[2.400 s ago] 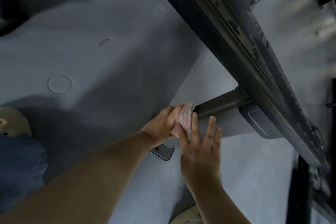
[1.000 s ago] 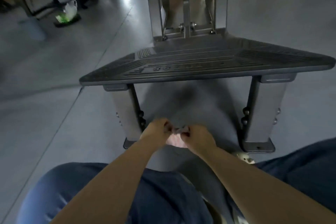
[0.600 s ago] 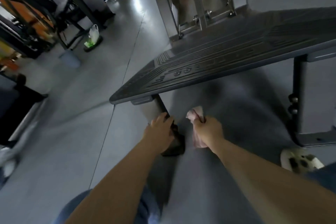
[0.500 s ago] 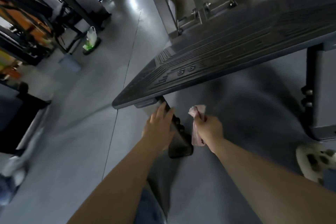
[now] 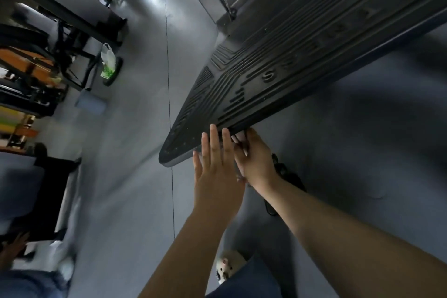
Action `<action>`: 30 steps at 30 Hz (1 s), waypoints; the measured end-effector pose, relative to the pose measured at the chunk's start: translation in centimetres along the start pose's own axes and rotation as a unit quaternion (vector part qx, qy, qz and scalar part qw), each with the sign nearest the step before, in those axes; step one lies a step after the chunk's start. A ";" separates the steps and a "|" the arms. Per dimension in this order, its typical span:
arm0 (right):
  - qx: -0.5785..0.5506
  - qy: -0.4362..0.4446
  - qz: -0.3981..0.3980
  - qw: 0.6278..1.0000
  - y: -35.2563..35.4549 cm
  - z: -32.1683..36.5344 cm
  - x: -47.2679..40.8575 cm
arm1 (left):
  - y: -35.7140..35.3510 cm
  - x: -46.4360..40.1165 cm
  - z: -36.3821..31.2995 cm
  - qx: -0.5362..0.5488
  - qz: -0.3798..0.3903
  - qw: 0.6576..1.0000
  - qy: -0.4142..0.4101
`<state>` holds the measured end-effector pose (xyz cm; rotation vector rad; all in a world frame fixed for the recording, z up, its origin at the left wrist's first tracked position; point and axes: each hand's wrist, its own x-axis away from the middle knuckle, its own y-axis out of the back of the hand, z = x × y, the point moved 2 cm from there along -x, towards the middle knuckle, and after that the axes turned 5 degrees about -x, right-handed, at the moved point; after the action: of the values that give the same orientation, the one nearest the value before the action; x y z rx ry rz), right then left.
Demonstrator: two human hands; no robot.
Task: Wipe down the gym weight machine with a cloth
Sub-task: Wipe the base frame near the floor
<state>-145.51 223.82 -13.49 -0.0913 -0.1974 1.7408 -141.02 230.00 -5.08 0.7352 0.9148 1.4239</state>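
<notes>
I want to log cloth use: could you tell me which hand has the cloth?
The right hand grips the pink cloth at the footplate edge; the left hand lies flat, fingers straight.

Both hands (image 5: 238,164) have risen from the leg to the footplate's (image 5: 278,75) edge.

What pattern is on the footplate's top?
Dark grey footplate with raised parallel ridges and embossed letters, seen in the head view.

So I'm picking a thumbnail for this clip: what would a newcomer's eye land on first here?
The big black ribbed footplate running from the upper right down to the centre. Next, the two hands at its near edge: the left hand with straight fingers against the rim, the right hand beside it holding a pinkish cloth, mostly hidden. A white bag stands on the floor at upper left.
</notes>
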 end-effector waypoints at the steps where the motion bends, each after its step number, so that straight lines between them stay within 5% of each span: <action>1: -0.020 -0.007 0.021 1.000 -0.6 0.3 -0.2 | -0.2 0.2 0.2 -0.003 -0.010 1.000 -0.011; 7: 0.095 0.054 0.037 0.993 -0.6 -2.4 0.6 | -1.5 0.8 1.0 -0.015 -0.009 0.999 -0.039; 9: 0.148 -0.015 0.062 0.987 -0.1 -4.6 1.0 | -2.1 0.7 0.9 -0.023 -0.008 0.999 -0.042; 16: -0.056 -0.050 -0.016 0.997 -0.7 -2.6 0.9 | -3.4 0.3 1.4 -0.027 -0.055 0.995 -0.077; 20: 0.043 0.071 -0.097 0.992 -1.4 -2.0 0.2 | -3.7 0.1 1.6 -0.036 -0.075 0.992 -0.096; 23: 0.129 0.094 -0.068 0.985 -2.3 -3.8 -0.8 | -4.1 0.1 1.9 -0.049 -0.071 0.991 -0.104; 30: 0.328 -0.008 0.033 0.944 -0.8 -10.9 1.0 | -4.6 -0.2 2.3 -0.083 -0.068 0.986 -0.124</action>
<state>-143.06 225.78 -23.99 0.4079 0.3839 1.7919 -136.71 229.90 -7.94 0.6934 0.6332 1.2382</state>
